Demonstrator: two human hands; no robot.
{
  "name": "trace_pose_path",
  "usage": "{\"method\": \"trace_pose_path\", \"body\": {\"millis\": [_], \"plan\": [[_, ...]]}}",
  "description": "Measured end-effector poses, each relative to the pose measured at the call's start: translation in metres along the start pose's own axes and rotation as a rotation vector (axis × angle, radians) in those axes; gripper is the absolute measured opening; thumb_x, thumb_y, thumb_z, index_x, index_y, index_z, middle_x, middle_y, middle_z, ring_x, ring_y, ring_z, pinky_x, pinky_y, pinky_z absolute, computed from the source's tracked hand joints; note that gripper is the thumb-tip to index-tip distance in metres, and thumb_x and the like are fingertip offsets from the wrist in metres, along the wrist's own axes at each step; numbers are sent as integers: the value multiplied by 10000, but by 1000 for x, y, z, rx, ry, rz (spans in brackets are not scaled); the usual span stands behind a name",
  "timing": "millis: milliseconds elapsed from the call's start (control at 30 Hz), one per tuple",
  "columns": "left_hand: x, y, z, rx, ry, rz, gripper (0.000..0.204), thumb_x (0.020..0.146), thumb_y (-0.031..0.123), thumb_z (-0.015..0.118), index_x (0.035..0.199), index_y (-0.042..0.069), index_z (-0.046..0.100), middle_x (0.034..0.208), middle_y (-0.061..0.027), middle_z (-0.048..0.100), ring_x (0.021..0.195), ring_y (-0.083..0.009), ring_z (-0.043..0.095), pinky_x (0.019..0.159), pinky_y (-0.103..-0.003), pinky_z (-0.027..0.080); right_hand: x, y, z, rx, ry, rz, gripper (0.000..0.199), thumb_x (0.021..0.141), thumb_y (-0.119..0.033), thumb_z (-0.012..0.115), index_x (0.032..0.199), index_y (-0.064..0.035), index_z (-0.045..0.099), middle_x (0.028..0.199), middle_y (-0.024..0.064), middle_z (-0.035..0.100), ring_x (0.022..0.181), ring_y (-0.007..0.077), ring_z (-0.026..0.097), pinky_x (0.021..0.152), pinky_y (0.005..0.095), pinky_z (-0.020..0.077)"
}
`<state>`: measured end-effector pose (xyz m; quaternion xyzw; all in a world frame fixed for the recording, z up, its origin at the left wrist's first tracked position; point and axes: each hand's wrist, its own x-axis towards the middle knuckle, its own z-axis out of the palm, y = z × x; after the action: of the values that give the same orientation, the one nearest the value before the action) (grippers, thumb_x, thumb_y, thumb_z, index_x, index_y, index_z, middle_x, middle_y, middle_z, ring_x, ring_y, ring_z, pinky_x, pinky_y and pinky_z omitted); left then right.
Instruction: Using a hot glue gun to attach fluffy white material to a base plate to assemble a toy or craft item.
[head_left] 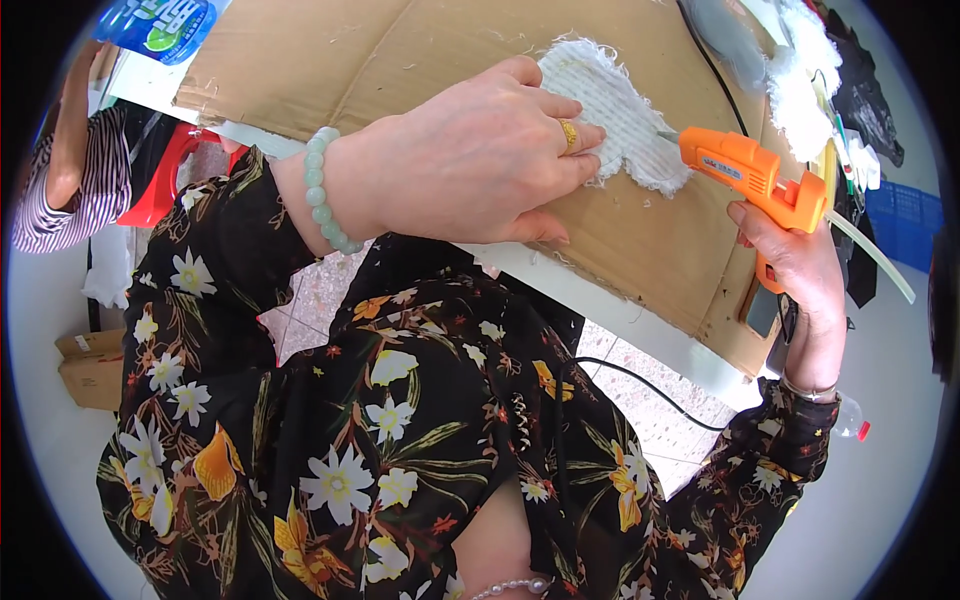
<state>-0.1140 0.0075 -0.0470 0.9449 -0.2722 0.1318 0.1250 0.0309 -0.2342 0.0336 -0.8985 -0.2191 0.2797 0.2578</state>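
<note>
My left hand (480,160) lies flat on a white fuzzy fabric piece (625,110), pressing it onto a sheet of brown cardboard (640,240) that covers the table. The hand wears a gold ring, and a pale green bead bracelet sits on the wrist. My right hand (800,270) grips an orange hot glue gun (750,175). Its nozzle points left and touches the right edge of the fabric piece. A clear glue stick sticks out of the back of the gun.
More white fuzzy fabric (800,70) lies at the far right of the cardboard. A black cord (640,385) hangs under the table edge. A person in a striped sleeve (70,190) stands at the left near a red stool (175,165). A cardboard box (90,365) sits on the floor.
</note>
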Motion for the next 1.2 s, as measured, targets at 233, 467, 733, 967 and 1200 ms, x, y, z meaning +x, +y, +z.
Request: {"method": "trace_pose_path", "body": {"millis": [233,467,733,967,1200], "plan": [[0,0,1,36,95,35,407,697,370,681,914,34,606,988,-10,598,897,-158,555,762,-331,387,1,2,-1,13,-7,-11,250,750,-115,634,973,-10,590,784,7,590,683,92,541,644,242,449],[0,3,0,-21,-18,-5,514,673,355,706,1053,35,572,1166,-69,548,1082,-228,509,872,-398,385,6,-5,12,-81,86,-56,252,740,-178,699,942,-41,633,675,-22,562,601,54,486,554,222,400],[1,5,-1,-15,-22,-3,505,669,351,712,1039,34,580,1156,-67,554,1070,-224,514,857,-392,391,8,-16,15,-122,27,-87,297,757,-171,684,1003,-26,602,716,-5,572,611,74,512,568,227,421],[2,5,-1,-16,-3,5,511,665,352,715,1042,33,581,1158,-69,555,1070,-227,517,860,-396,391,7,-20,13,-99,42,-104,286,762,-162,672,1004,-24,608,746,6,586,661,82,529,642,236,431],[3,5,-1,-22,-7,-1,513,668,360,710,1043,33,581,1158,-71,555,1073,-229,517,867,-399,389,7,-18,11,-142,36,-122,267,760,-137,658,994,-20,606,747,-1,573,651,76,514,624,233,428]]}}
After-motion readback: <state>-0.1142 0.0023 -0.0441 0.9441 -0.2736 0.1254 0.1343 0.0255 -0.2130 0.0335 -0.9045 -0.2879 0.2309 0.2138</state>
